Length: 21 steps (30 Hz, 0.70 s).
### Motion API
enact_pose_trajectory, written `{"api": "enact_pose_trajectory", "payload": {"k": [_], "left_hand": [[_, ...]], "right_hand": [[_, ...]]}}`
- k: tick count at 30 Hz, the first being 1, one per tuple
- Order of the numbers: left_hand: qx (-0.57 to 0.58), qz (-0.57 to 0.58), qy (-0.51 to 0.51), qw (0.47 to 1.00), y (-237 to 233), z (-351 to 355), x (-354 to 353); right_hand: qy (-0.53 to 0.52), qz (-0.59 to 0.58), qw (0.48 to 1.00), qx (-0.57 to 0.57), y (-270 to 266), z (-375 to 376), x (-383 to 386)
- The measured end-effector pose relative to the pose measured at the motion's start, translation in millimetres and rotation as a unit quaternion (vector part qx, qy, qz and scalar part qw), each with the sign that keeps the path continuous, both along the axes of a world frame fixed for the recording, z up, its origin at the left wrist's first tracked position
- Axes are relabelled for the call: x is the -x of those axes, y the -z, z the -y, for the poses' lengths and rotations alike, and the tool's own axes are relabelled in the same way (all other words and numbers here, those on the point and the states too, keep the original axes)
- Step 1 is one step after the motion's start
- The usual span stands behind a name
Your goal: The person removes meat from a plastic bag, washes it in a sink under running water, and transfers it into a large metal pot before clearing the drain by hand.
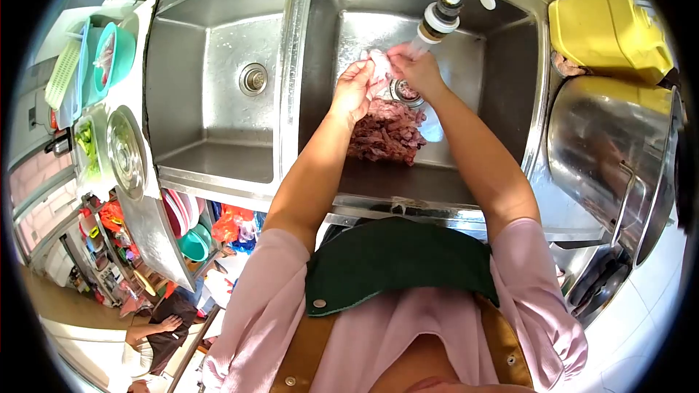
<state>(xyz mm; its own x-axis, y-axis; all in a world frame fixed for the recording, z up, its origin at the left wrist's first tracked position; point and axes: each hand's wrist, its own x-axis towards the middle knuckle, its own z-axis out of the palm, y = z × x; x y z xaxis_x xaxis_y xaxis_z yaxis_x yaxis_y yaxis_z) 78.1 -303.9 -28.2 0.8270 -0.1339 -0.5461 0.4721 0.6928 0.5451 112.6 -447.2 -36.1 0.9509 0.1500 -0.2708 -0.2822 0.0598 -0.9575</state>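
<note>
Over the right sink basin (502,80), a pale pink piece of meat (379,65) is held between both hands. My left hand (354,89) grips its left side with bent fingers. At the piece's right edge, my right hand (415,67) pinches it, just below the faucet (441,18). A pile of reddish raw meat (389,131) lies on the basin floor below my hands, next to the drain (406,92), which has small scraps in it.
The left basin (226,36) has a drain. Right of the sinks stand a yellow jug (608,36) and a large metal pot (608,138). A glass lid (126,153) and green baskets (114,62) are at the left. A person (156,335) sits at lower left.
</note>
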Motion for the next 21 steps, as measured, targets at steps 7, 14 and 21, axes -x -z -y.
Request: {"api": "enact_pose_trajectory", "payload": {"k": [7,14,21], "left_hand": [[-0.131,0.061,-0.06,0.988,-13,-8,0],[-0.268,0.103,-0.09,0.954,-42,2,1],[-0.24,0.108,-0.082,0.961,-41,9,-2]], "right_hand": [[-0.046,0.081,0.995,0.044,-24,-6,12],[-0.032,0.246,0.95,0.188,-43,-20,21],[0.002,0.275,0.917,0.29,-47,-17,16]]}}
